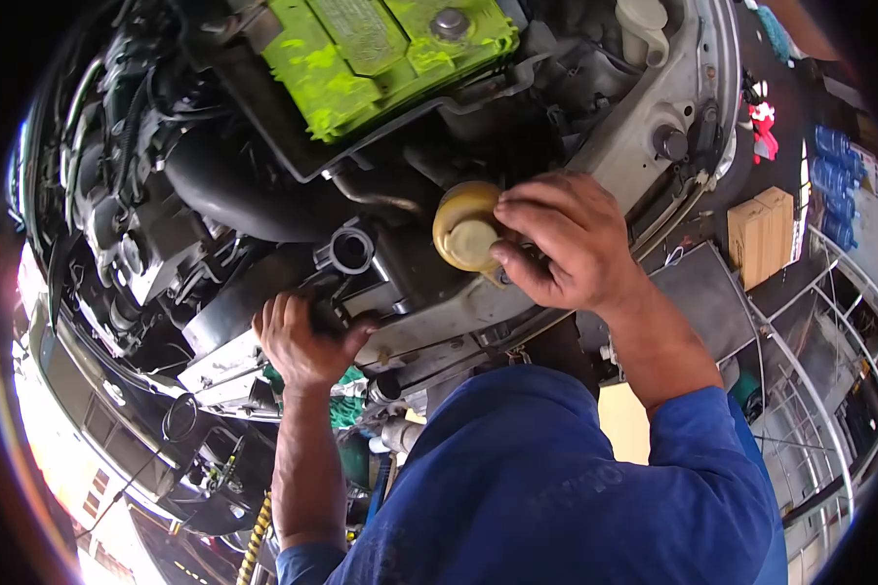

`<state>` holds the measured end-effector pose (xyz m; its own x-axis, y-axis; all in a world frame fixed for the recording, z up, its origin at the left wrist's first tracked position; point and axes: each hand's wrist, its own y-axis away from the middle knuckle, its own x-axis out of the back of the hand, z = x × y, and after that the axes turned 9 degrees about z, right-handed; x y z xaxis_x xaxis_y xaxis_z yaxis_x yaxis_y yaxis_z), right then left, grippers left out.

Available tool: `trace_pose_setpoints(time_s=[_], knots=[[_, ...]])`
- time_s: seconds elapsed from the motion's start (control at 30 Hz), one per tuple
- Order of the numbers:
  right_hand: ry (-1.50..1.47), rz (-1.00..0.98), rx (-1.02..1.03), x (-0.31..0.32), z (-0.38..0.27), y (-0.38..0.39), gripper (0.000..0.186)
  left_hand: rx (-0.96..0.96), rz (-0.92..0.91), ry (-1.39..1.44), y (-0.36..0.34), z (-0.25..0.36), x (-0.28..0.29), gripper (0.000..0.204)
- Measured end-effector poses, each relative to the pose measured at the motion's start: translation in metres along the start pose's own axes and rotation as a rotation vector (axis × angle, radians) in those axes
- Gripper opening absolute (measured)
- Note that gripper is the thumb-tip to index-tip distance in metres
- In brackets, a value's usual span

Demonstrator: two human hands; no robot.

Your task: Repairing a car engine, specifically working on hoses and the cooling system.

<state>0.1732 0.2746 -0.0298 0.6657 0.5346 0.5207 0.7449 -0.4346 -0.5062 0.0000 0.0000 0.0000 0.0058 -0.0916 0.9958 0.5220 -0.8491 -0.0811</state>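
A round, yellowed plastic container (468, 232) with a paler round cap sits over the front of the engine bay. The bent fingers and thumb of my right hand (568, 239) grip its right side. To the left of it, an open black pipe neck (350, 251) points up. Just below this neck, my left hand (307, 341) rests over the front panel (429, 341), thumb stretched out to the right and fingers apart, next to a small black part. Nothing shows in that hand's grasp.
A bright green car battery (390, 54) sits in a black tray at the back. A thick black air duct (234, 190) curves left of the neck. On the right are a wooden block (761, 237), blue plastic bottles (834, 185) and a metal wire rack (810, 380).
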Motion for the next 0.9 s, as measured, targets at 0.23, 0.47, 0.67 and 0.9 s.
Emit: trace_pose_setpoints(time_s=[0.23, 0.47, 0.67, 0.9], knots=[[-0.162, 0.113, -0.036, 0.000, 0.010, 0.007, 0.032, -0.023, 0.052, 0.111, -0.004, -0.001, -0.010, 0.075], [-0.207, 0.134, -0.061, 0.000, 0.014, 0.012, 0.034, -0.004, 0.053, 0.118, -0.001, 0.005, -0.012, 0.076], [-0.211, 0.179, -0.056, -0.003, 0.016, 0.015, 0.034, 0.012, 0.019, 0.097, 0.001, 0.003, -0.014, 0.078], [-0.131, 0.167, -0.032, -0.004, 0.014, 0.007, 0.027, 0.011, 0.067, 0.081, 0.004, 0.002, -0.015, 0.078]])
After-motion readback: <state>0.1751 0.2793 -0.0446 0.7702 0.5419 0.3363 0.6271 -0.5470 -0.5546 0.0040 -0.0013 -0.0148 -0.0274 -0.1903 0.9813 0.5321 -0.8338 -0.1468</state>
